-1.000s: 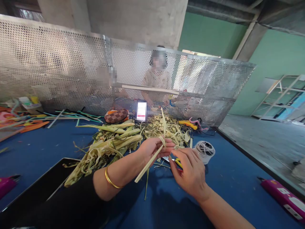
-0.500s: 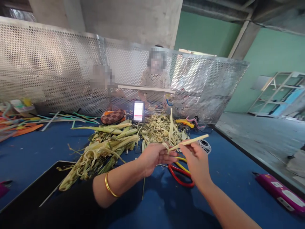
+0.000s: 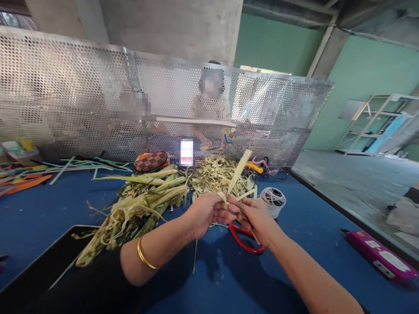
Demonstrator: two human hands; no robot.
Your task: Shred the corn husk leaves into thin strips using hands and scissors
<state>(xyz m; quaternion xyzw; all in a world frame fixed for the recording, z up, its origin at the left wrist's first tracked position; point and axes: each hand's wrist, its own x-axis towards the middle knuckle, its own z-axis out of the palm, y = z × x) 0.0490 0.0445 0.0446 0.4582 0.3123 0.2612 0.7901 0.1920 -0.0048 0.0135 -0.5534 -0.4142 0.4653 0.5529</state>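
Note:
My left hand [image 3: 209,212] is closed, pinching a folded pale corn husk strip [image 3: 238,171] near its lower end. One broad end of the strip rises upward, and a narrower piece points off to the right. My right hand [image 3: 253,216] meets the left at the fold, its thumb and fingers closed on the strip too. Under the hands lie scissors with red handles [image 3: 245,244], their blades mostly hidden. Just beyond my right hand stands a white spool of cord [image 3: 273,200].
A bundle of corn husks [image 3: 140,209] lies left on the blue table [image 3: 183,283], beside a black tray [image 3: 42,257]. Shredded husks [image 3: 216,172] are piled ahead. A lit phone [image 3: 187,152], a checkered pouch [image 3: 151,161] and a perforated metal screen [image 3: 170,87] stand behind; a purple tool [image 3: 381,255] lies right.
My right hand has moved left and down, closing in on my left hand. The strip's upright end now leans right and looks broader. The cord spool has come into fuller view.

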